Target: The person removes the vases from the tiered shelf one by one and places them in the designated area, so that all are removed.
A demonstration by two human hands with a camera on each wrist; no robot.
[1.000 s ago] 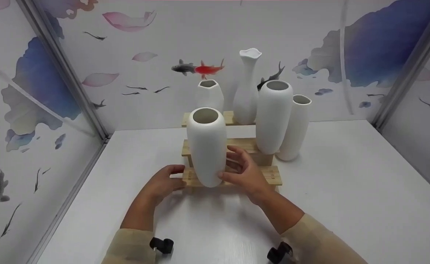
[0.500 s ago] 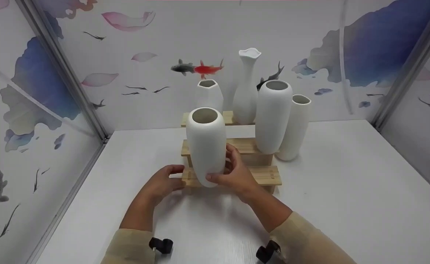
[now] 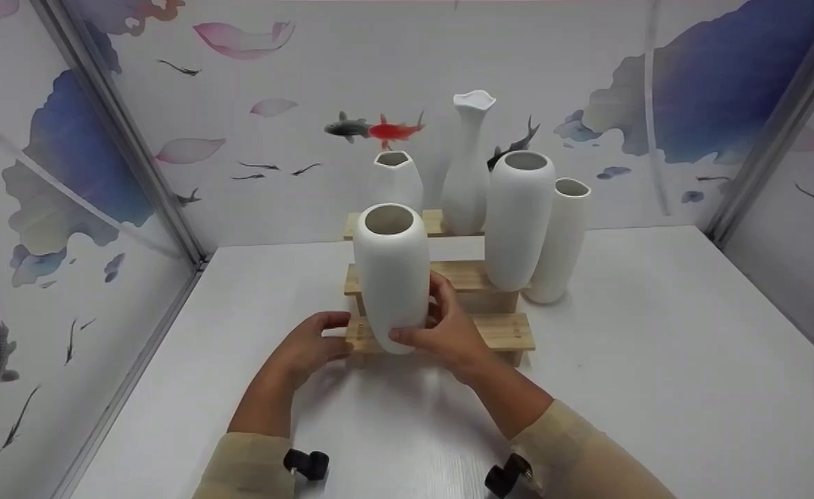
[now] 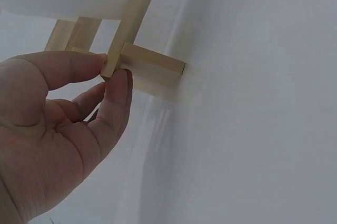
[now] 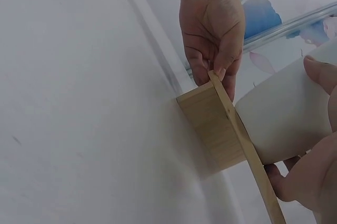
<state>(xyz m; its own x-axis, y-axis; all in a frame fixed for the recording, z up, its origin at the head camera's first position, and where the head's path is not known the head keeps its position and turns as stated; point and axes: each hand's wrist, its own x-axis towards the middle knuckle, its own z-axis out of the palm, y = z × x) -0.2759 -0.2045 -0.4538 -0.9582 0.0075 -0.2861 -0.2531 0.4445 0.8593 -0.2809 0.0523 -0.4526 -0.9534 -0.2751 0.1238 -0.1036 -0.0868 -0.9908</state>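
Note:
A tall white vase [image 3: 393, 277] stands upright on the lowest step of a wooden tiered stand [image 3: 504, 334], near its left end. My right hand [image 3: 452, 341] holds the vase low on its right side, thumb across the front. Behind the vase the other fingers are partly hidden. At the left end of that lowest step, my left hand [image 3: 310, 348] pinches the board edge. The left wrist view shows the thumb on one face of the board [image 4: 129, 29] and the fingers on the other. In the right wrist view the vase base [image 5: 263, 134] meets the board.
A similar white vase [image 3: 520, 222] stands at the right of the middle step. On the top step are a faceted vase [image 3: 399, 181] and a slim flared-neck vase [image 3: 468, 173]. Another white vase [image 3: 559, 249] stands on the table [image 3: 643, 346] right of the stand.
My right hand has moved left, closer around the vase, its thumb now farther across the front. It has stayed there since the middle frame. The left hand and the vase keep their places.

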